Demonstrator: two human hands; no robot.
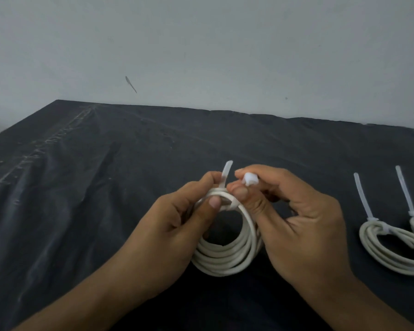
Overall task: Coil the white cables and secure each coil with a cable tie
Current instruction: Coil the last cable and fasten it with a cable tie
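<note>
White rubbery cable coil [227, 256] stands on edge between both hands over the dark creased counter [105, 175].
Its round loops face the camera; the translucent flat cable tie [226, 174] rings its top, tail pointing up. The left hand [177, 225] pinches tail and coil, the right hand [296, 223] pinches the tie's blocky head.

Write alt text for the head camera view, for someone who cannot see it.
Two hands hold a coil of white cable over a dark cloth: the left hand grips the coil and the strap of a cable tie, the right hand pinches the tie's head, the ends not yet joined. Two tied coils lie to the right.
</note>
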